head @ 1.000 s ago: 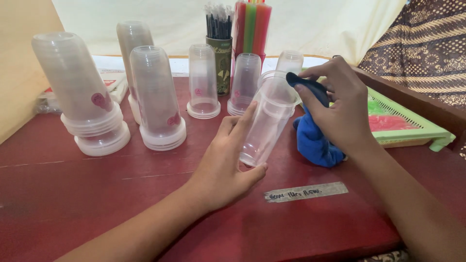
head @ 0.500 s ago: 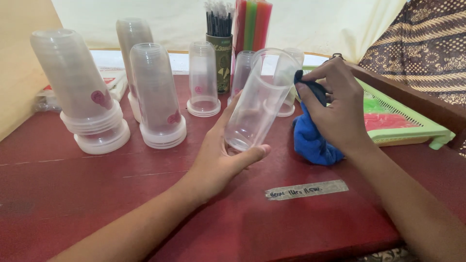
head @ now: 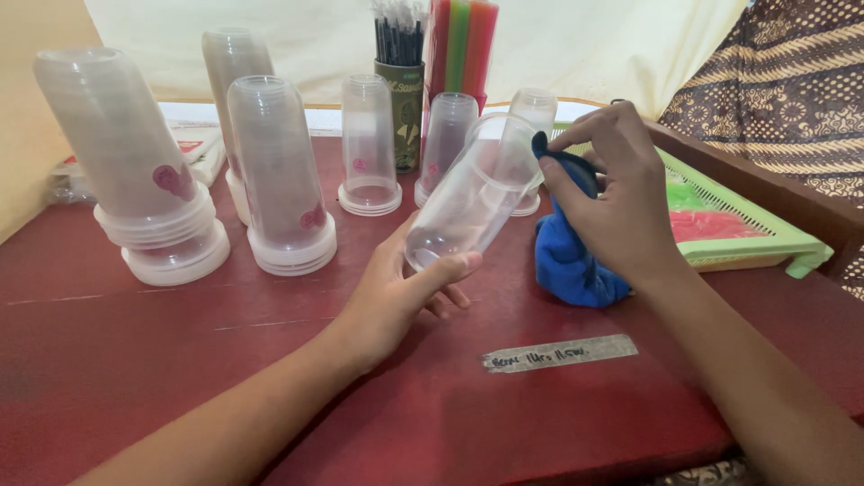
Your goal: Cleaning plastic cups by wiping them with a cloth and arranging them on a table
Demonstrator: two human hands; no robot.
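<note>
My left hand (head: 396,292) holds a clear plastic cup (head: 472,193) by its base, tilted so the mouth points up and right. My right hand (head: 616,198) pinches a blue cloth (head: 567,261) with its corner at the cup's rim; the rest of the cloth hangs down to the red table (head: 180,360).
Stacks of upside-down clear cups (head: 279,171) stand at the left and back. A dark holder of black straws (head: 400,85) and red and green tubes (head: 463,45) stand behind. A green tray (head: 765,238) lies at the right. A tape strip (head: 558,353) is stuck near the front.
My left hand lifted the cup off the table and tilted it more toward the cloth. My right hand stayed at the rim with the cloth.
</note>
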